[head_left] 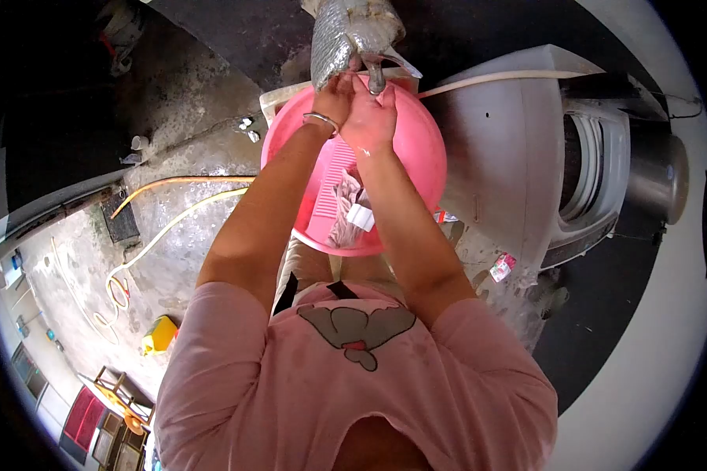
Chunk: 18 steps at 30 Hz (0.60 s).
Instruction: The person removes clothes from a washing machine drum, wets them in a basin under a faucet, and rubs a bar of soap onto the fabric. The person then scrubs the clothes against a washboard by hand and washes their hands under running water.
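Note:
My left hand (335, 96), with a silver bangle at its wrist, is beside my right hand, touching or very near it. Its fingers are stretched towards the tap and partly hidden. My right hand (373, 116) is open and palm up under the metal tap (375, 78), and its skin looks wet. The tap comes out of a pipe wrapped in silver foil (339, 45). Below both hands stands a pink basin (426, 157) with a ridged washboard (327, 188) moulded in. A crumpled pale pink cloth (343, 224) lies in it with a white block (360, 217) on top.
At the right stands a grey-white washing machine (503, 149), with a pale hose (518, 76) along it. A yellow hose (173, 216) and an orange hose (188, 179) cross the wet concrete floor. A yellow container (159, 336) and a pink packet (502, 267) lie on the floor.

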Motion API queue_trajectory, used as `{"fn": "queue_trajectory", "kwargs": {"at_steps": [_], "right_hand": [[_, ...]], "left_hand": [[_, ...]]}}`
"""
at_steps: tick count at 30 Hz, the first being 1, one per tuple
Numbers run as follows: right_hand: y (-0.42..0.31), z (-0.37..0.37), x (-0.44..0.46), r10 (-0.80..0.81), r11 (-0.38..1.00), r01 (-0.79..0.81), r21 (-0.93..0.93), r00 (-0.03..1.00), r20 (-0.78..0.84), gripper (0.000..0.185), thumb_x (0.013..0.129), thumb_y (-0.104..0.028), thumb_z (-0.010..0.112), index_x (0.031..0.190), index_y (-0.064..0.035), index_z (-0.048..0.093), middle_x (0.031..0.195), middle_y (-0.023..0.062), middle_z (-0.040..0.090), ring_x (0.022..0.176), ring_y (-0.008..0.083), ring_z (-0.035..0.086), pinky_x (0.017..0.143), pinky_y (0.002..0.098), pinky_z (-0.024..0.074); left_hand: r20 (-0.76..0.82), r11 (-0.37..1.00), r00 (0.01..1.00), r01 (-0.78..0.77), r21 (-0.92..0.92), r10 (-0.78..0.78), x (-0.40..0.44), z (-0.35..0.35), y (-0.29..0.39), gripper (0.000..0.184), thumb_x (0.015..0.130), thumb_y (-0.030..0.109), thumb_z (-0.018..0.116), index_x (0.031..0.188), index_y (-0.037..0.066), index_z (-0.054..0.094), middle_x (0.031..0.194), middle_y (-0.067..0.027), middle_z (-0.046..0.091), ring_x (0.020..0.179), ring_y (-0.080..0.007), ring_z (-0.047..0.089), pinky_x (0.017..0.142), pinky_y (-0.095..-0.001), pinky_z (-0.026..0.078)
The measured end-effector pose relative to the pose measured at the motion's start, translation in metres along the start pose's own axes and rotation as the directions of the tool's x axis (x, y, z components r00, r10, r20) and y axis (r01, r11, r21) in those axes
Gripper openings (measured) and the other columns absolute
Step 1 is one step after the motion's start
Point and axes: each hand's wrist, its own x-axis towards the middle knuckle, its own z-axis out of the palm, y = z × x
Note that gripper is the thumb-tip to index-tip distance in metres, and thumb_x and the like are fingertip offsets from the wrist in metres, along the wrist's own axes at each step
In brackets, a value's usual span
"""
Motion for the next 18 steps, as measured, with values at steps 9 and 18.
{"fn": "queue_trajectory", "kwargs": {"at_steps": [9,18], "right_hand": [[-0.011,-0.009,0.031,-0.066,0.973,0.055,0.226,0.997,0.042,0.06,0.083,-0.052,0.045,0.11,0.0015,0.048,0.125,0.0267,0.044,0.118,0.0433,0.042,0.099,0.0533,0.0323],[0.023,-0.013,0.001,-0.292,0.03,0.163,-0.986,0.945,0.147,0.057,0.092,-0.035,0.043,0.141,-0.0131,0.023,0.14,0.0135,0.028,0.128,0.026,0.029,0.103,0.0349,0.0247]], "left_hand": [[0.319,0.224,0.858,0.43,-0.874,-0.403,-0.046,0.01,0.105,0.035,0.081,0.007,0.057,0.116,0.002,0.051,0.114,-0.0071,0.055,0.106,-0.0198,0.051,0.091,-0.0313,0.041],[0.192,0.631,0.874,0.46,-0.625,-0.447,0.006,-0.011,0.073,0.045,0.091,0.041,0.042,0.122,0.008,0.043,0.111,-0.0087,0.059,0.094,-0.0239,0.057,0.077,-0.0336,0.045]]}}
